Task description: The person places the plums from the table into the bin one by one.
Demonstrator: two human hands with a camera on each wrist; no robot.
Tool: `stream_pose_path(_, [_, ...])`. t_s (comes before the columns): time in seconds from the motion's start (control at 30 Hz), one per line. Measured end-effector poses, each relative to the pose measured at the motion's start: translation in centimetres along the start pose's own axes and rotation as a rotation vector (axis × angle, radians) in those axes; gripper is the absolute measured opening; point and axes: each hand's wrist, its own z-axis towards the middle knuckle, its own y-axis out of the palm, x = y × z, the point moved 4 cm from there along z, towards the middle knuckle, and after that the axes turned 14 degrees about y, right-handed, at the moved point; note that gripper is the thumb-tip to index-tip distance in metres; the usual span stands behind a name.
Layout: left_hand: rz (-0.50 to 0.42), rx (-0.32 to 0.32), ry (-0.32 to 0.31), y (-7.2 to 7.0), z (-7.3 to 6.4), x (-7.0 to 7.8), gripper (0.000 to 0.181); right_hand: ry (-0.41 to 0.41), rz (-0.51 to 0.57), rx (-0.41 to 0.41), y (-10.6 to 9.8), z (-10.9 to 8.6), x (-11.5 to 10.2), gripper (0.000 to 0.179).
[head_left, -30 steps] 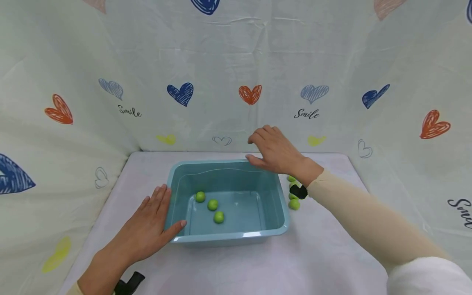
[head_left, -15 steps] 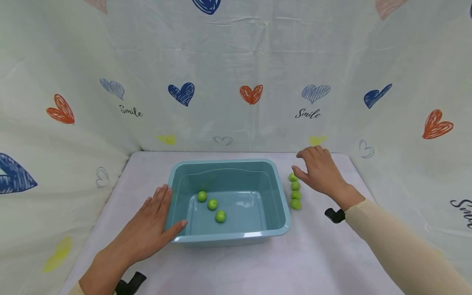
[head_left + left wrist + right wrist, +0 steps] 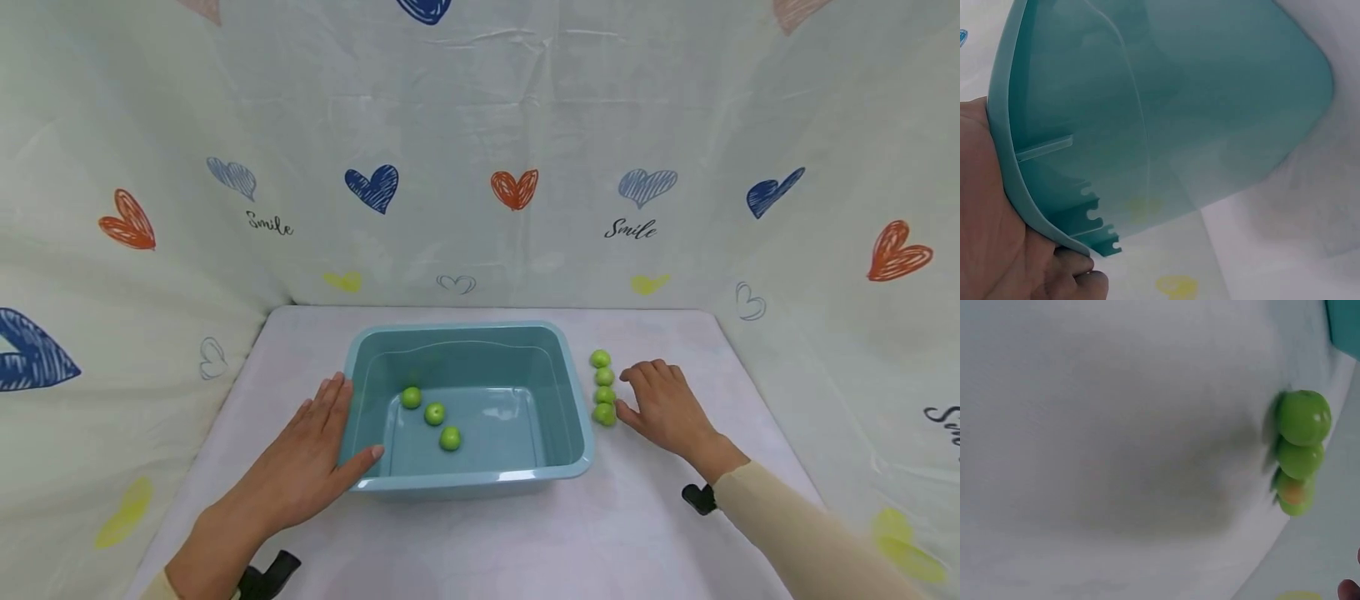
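A light blue plastic basin (image 3: 465,481) stands on the table, with three small round green fruits (image 3: 434,414) lying on its bottom. My left hand (image 3: 288,467) rests on its left rim, fingers straight and thumb over the front corner. In the left wrist view, the palm (image 3: 988,206) lies against the rim and the outer wall (image 3: 1229,94) shows. To the basin's right, several green fruits (image 3: 604,395) form a row. Just right of that row, my right hand (image 3: 663,408) hovers with loosely bent fingers and nothing held. Only fingertips (image 3: 1349,591) show in the right wrist view.
A white cloth covers the table (image 3: 480,550). Behind and at both sides hangs a pale curtain (image 3: 450,100) printed with hearts and words. Dark wrist mounts (image 3: 701,498) sit under both wrists.
My right hand has moved from above the basin's back right corner, rightward and then down to beside the fruit row. The left hand has stayed on the rim.
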Motion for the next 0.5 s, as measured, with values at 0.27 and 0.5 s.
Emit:
stream_pose_path(0.27, [-0.001, 0.003, 0.006, 0.0, 0.0, 0.0, 0.101, -0.054, -0.068, -0.021, 2.7, -2.2, -0.2, 0.043])
stream_pose_path(0.5, [-0.007, -0.001, 0.008, 0.0, -0.1, -0.1, 0.101, -0.069, -0.083, -0.031, 3.5, -2.6, -0.6, 0.044])
